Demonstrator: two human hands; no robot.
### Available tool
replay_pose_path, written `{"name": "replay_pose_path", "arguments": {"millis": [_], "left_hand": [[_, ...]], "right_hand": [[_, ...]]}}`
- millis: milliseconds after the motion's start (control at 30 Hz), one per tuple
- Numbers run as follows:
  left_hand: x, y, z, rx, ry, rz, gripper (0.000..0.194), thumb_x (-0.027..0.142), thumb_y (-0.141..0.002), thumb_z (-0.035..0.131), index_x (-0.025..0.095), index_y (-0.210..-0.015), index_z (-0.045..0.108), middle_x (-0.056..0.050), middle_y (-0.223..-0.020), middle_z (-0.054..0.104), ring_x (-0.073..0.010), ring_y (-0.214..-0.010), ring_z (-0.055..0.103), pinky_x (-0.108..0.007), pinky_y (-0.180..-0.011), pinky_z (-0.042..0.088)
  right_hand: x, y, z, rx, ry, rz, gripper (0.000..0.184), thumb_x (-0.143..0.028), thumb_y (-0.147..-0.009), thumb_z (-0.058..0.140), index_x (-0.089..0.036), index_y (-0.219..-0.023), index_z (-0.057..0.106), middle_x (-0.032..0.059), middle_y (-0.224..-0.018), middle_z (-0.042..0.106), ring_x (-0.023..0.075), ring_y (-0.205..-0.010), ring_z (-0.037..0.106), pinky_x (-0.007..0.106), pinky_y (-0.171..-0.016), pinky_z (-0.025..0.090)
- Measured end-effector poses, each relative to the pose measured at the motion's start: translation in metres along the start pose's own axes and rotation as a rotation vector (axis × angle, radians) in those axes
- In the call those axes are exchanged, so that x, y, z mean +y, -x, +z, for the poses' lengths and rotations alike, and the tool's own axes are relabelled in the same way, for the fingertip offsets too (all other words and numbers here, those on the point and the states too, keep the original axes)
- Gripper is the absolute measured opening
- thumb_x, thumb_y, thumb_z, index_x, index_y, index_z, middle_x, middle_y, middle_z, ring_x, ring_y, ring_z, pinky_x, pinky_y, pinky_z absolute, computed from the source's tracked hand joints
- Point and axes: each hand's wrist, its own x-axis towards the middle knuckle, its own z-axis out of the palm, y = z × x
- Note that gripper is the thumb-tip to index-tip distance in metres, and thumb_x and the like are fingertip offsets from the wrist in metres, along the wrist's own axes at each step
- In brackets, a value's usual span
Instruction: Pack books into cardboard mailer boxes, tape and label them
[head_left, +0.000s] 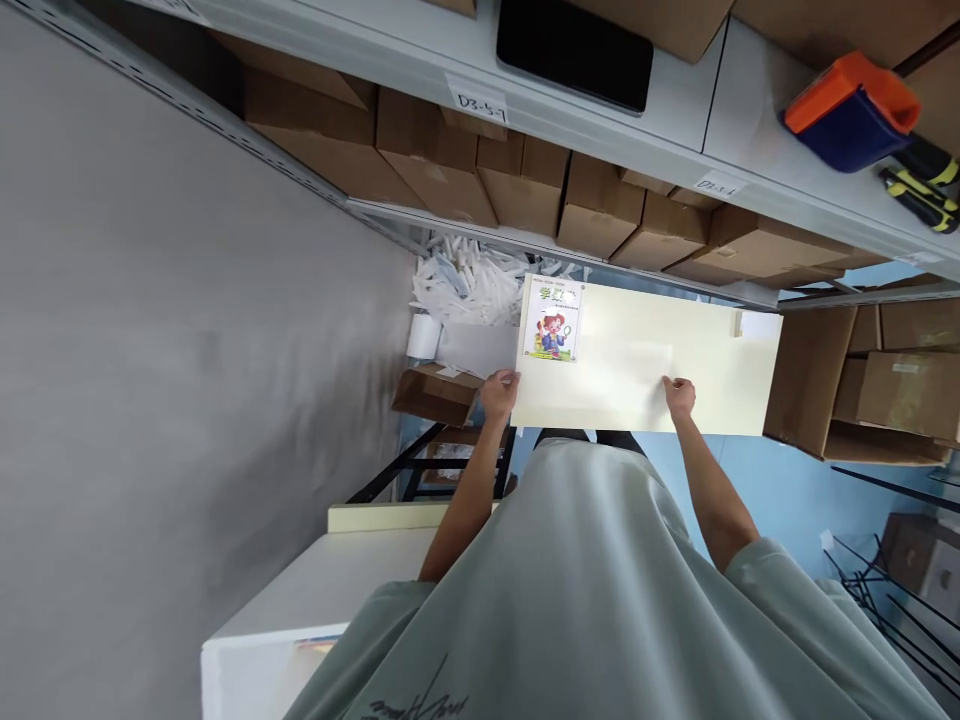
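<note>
A long cream board (720,375) lies in front of me. On its left end sits a booklet (553,320) with a cartoon child on the cover. My left hand (500,393) is closed at the board's left edge, just below the booklet; what its fingers pinch is too small to make out. Over the middle of the board, my right hand (679,397) pinches the right edge of a thin, pale, see-through sheet (630,375). The sheet's left part is hard to tell from the board. A small white paper stack (759,325) rests at the board's far right corner.
Shelves of cardboard boxes (435,160) rise ahead; a black phone (576,50) and an orange-and-blue tape dispenser (851,110) lie on the upper shelf. White paper strips (472,280) pile up behind the board. An open carton (806,385) adjoins its right end. A grey wall (187,330) bounds the left.
</note>
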Motion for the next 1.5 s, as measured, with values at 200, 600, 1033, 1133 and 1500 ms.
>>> {"name": "replay_pose_path", "arguments": {"millis": [200, 600, 1033, 1133, 1500], "left_hand": [[0.004, 0.001, 0.002, 0.003, -0.139, 0.009, 0.025, 0.034, -0.099, 0.062, 0.02, -0.109, 0.081, -0.012, -0.115, 0.083, -0.0307, -0.108, 0.076, -0.039, -0.101, 0.056], [0.032, 0.063, -0.015, 0.106, -0.332, -0.028, 0.024, 0.024, -0.097, 0.059, 0.019, -0.104, 0.081, -0.015, -0.11, 0.083, -0.0313, -0.108, 0.077, -0.039, -0.1, 0.056], [0.13, 0.177, 0.005, 0.267, -0.273, 0.083, 0.032, 0.042, -0.096, 0.059, 0.018, -0.108, 0.077, -0.006, -0.083, 0.08, -0.0228, -0.078, 0.075, -0.03, -0.076, 0.058], [0.154, 0.188, 0.038, 0.224, -0.249, 0.128, 0.03, 0.043, -0.095, 0.061, 0.019, -0.106, 0.077, -0.006, -0.086, 0.08, -0.0223, -0.078, 0.075, -0.031, -0.079, 0.059], [0.201, 0.178, 0.168, -0.029, -0.349, 0.192, 0.015, 0.027, -0.097, 0.065, 0.021, -0.103, 0.078, -0.008, -0.11, 0.084, -0.0234, -0.097, 0.077, -0.032, -0.093, 0.059]], "right_hand": [[0.009, -0.001, 0.018, -0.047, 0.073, -0.038, 0.024, -0.032, -0.096, 0.059, -0.016, -0.099, 0.076, 0.0165, -0.105, 0.08, 0.0266, -0.097, 0.074, 0.033, -0.089, 0.055], [0.027, 0.01, -0.021, -0.285, -0.012, -0.229, 0.013, -0.032, -0.084, 0.063, -0.023, -0.085, 0.073, 0.0062, -0.091, 0.079, 0.0244, -0.089, 0.072, 0.032, -0.085, 0.052], [0.103, -0.066, -0.179, -0.18, -0.471, -0.44, 0.019, -0.042, -0.078, 0.066, -0.024, -0.081, 0.069, 0.0069, -0.085, 0.077, 0.0223, -0.072, 0.068, 0.036, -0.076, 0.058], [0.138, -0.097, -0.199, -0.139, -0.505, -0.405, 0.021, -0.044, -0.077, 0.067, -0.023, -0.081, 0.07, 0.0062, -0.082, 0.075, 0.0219, -0.071, 0.067, 0.035, -0.074, 0.058], [0.221, -0.2, -0.2, -0.009, -0.256, -0.33, 0.014, -0.034, -0.074, 0.068, -0.021, -0.075, 0.072, 0.0085, -0.076, 0.076, 0.0279, -0.078, 0.071, 0.039, -0.08, 0.056]]}}
